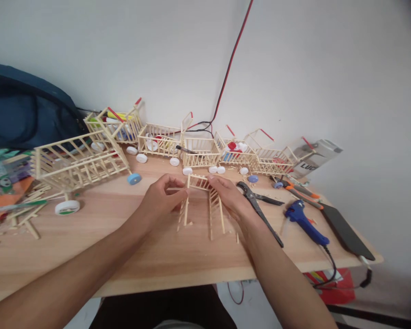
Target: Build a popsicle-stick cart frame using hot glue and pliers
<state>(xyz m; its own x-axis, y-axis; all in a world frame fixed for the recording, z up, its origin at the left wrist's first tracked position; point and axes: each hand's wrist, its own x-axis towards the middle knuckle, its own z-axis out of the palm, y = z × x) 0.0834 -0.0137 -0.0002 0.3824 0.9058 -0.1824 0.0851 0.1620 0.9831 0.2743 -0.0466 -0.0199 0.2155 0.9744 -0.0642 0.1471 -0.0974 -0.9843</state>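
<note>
A small three-sided frame of thin wooden sticks (200,184) stands on the table in front of me, its two slatted sides running toward me. My left hand (166,194) is closed with fingertips at its far left corner. My right hand (230,194) grips the far right corner between thumb and fingers; part of those fingers is hidden. Just right of my right hand lie dark-handled pliers (260,212), with a blue glue gun (306,222) beyond them. Little stick offcuts (237,238) are scattered near the frame.
Several stick-built carts with cap wheels line the wall, including a large cart (80,160) at left and a smaller cart (200,153) behind my hands. A blue bag (27,105), loose sticks (30,226), a blue cap (134,178), orange-handled pliers (303,194) and a dark phone (345,232) surround the workspace.
</note>
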